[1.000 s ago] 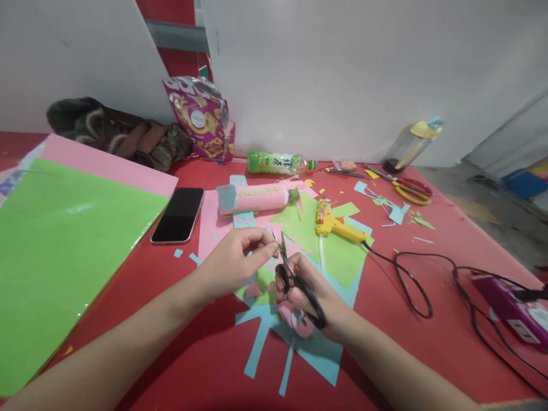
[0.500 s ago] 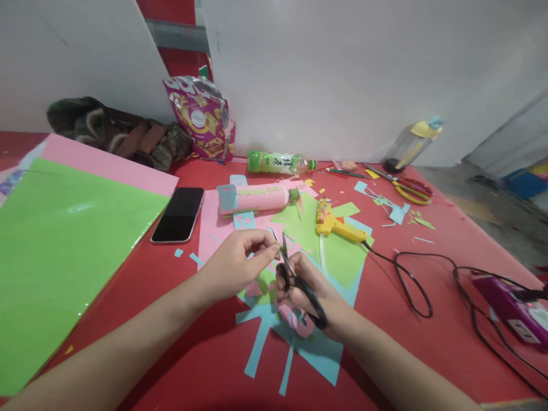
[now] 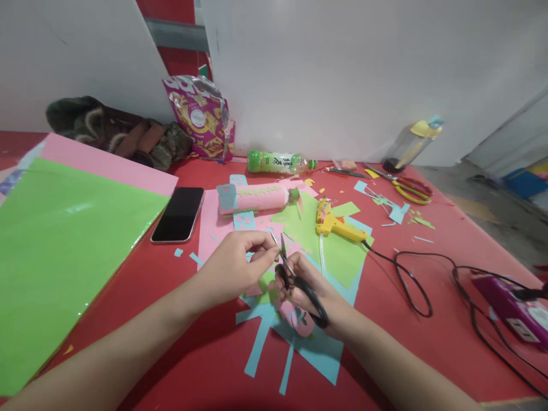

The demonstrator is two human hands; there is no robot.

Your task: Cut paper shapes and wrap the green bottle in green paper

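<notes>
Left hand [image 3: 240, 260]: grip pinches green scrap [image 3: 277, 249] beside scissors [image 3: 306, 286]. Right hand [image 3: 327, 297]: grip wraps scissors. Glue gun [image 3: 339, 227] beyond scissors.

The table [image 3: 205, 365] is red. The nearer scissors [image 3: 303, 284] have black handles and grey blades; the small piece [image 3: 277, 250] near the blades looks green. The wrapped bottle [image 3: 262, 199] is pink, with a light blue band at the base, a row of small green shapes and a green cap. The glue gun [image 3: 340, 227] is yellow, its cord [image 3: 379, 254] black. One large sheet [image 3: 77, 245] is bright green, another sheet [image 3: 107, 162] is pink. The phone [image 3: 178, 215] shows a black screen. The snack bag [image 3: 199, 117] is purple, with yellowish food printed on it. The drink bottle [image 3: 276, 162] is green, its label white with black characters. The farther scissors [image 3: 411, 185] have one red and one yellow handle.
</notes>
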